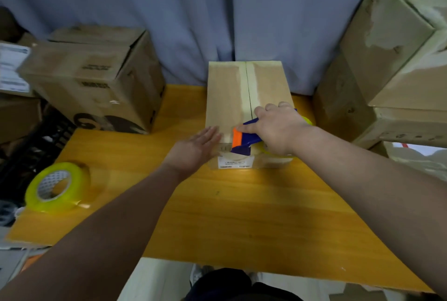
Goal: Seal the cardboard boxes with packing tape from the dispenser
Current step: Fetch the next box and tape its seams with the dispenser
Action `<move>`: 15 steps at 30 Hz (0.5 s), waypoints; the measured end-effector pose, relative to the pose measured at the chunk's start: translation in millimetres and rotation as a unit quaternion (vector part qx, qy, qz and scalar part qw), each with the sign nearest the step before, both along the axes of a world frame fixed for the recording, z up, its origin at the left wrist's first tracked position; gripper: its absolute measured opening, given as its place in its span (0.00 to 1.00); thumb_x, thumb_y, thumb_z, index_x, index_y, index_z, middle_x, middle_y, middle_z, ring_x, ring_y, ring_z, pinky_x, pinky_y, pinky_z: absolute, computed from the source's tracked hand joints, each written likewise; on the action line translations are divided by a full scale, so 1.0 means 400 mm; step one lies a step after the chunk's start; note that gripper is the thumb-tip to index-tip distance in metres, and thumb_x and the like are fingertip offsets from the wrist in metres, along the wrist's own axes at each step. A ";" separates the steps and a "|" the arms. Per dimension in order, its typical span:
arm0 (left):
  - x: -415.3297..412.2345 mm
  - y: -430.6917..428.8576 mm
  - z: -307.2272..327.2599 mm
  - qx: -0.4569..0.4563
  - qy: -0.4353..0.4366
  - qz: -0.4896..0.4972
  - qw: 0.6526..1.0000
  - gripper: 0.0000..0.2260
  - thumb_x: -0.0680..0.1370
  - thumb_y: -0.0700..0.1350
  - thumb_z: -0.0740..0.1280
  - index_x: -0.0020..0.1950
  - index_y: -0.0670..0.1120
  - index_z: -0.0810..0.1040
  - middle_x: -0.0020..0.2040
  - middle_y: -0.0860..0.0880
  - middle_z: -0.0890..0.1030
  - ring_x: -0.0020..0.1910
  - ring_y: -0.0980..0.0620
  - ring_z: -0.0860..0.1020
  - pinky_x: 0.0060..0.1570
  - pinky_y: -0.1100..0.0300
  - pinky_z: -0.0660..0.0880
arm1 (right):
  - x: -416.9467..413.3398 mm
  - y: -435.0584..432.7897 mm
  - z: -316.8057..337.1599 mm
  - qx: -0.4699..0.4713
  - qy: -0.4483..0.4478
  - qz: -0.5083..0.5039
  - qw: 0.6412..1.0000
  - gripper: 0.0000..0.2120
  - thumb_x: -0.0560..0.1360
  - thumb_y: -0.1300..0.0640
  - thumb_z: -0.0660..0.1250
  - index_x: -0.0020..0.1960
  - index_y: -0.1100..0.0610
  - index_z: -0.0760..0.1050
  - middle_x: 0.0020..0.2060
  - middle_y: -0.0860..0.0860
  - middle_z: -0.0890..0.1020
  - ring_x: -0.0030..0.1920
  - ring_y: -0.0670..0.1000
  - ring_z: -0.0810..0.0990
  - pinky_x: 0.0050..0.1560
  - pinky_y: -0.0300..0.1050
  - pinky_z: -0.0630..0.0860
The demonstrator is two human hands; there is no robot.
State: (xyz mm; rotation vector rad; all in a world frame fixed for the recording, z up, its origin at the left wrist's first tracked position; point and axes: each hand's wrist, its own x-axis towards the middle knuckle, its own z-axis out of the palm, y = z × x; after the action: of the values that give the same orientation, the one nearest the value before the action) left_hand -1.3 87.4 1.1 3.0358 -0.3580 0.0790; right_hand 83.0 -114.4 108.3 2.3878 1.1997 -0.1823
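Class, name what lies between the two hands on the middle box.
Head view: the orange-and-blue front of the tape dispenser, held by the right hand, with the left hand flat on the box beside it.

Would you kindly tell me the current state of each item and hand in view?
Centre box: flaps closed, tape strip along the seam.
Tape dispenser: gripped, at the box's near edge.
Right hand: holds the dispenser.
Left hand: flat on the box top.
Spare tape roll: loose on the table, untouched.
Stacked boxes: taped shut.
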 end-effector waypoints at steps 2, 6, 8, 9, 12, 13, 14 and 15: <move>-0.011 -0.021 0.000 0.036 0.040 0.030 0.998 0.30 0.82 0.54 0.56 0.78 0.47 0.46 0.78 0.49 0.46 0.77 0.51 0.48 0.74 0.55 0.51 | -0.003 0.002 0.001 -0.008 -0.003 0.003 1.000 0.31 0.78 0.53 0.61 0.76 0.38 0.51 0.61 0.55 0.70 0.59 0.58 0.71 0.56 0.54 0.68; -0.046 -0.082 -0.015 0.074 0.029 0.053 0.995 0.31 0.83 0.54 0.52 0.77 0.45 0.37 0.79 0.47 0.41 0.77 0.52 0.40 0.69 0.59 0.33 | -0.007 0.009 -0.002 -0.033 -0.015 0.021 0.999 0.32 0.78 0.53 0.62 0.76 0.40 0.51 0.62 0.56 0.70 0.59 0.59 0.72 0.54 0.54 0.71; -0.047 -0.106 -0.016 0.059 0.033 0.084 0.994 0.31 0.83 0.54 0.52 0.77 0.45 0.38 0.79 0.48 0.42 0.77 0.52 0.41 0.70 0.59 0.35 | -0.001 0.012 0.000 -0.047 -0.012 0.028 0.998 0.33 0.78 0.52 0.63 0.76 0.40 0.49 0.62 0.56 0.70 0.58 0.59 0.73 0.52 0.53 0.72; -0.040 -0.113 -0.014 0.058 0.033 0.099 0.993 0.31 0.83 0.54 0.52 0.78 0.45 0.39 0.79 0.48 0.43 0.77 0.52 0.42 0.71 0.58 0.37 | 0.005 0.014 0.004 -0.056 -0.006 0.033 0.998 0.34 0.78 0.52 0.63 0.76 0.40 0.49 0.61 0.56 0.70 0.56 0.58 0.74 0.50 0.52 0.72; -0.020 -0.114 -0.004 0.071 0.041 0.103 0.991 0.30 0.83 0.53 0.52 0.78 0.46 0.39 0.79 0.48 0.42 0.77 0.52 0.42 0.72 0.57 0.38 | 0.022 0.021 0.020 -0.076 0.018 0.033 0.996 0.36 0.76 0.52 0.64 0.76 0.38 0.47 0.59 0.55 0.70 0.53 0.57 0.74 0.47 0.50 0.73; -0.021 -0.111 -0.004 0.074 0.049 0.099 0.991 0.31 0.83 0.53 0.52 0.78 0.45 0.38 0.79 0.48 0.42 0.77 0.51 0.41 0.71 0.57 0.37 | 0.025 0.023 0.022 -0.077 0.024 0.029 0.996 0.36 0.76 0.52 0.64 0.76 0.38 0.47 0.59 0.55 0.70 0.53 0.57 0.74 0.47 0.50 0.73; -0.023 -0.108 -0.005 0.076 0.056 0.096 0.991 0.32 0.83 0.53 0.53 0.77 0.45 0.37 0.79 0.47 0.41 0.77 0.51 0.40 0.71 0.57 0.36 | 0.026 0.025 0.021 -0.077 0.024 0.027 0.996 0.37 0.76 0.52 0.64 0.76 0.38 0.46 0.60 0.55 0.70 0.53 0.57 0.74 0.47 0.50 0.73; -0.028 -0.109 -0.006 0.077 0.061 0.092 0.991 0.33 0.83 0.53 0.54 0.77 0.44 0.36 0.78 0.46 0.40 0.77 0.50 0.39 0.71 0.56 0.35 | 0.024 0.027 0.021 -0.079 0.020 0.026 0.996 0.37 0.76 0.52 0.64 0.76 0.38 0.46 0.60 0.55 0.70 0.54 0.57 0.74 0.47 0.50 0.72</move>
State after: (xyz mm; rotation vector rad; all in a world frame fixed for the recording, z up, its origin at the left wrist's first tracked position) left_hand -12.3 44.0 -1.1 3.1989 -0.0763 -0.1278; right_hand 92.5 -103.6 116.8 2.2232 1.2183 -0.2986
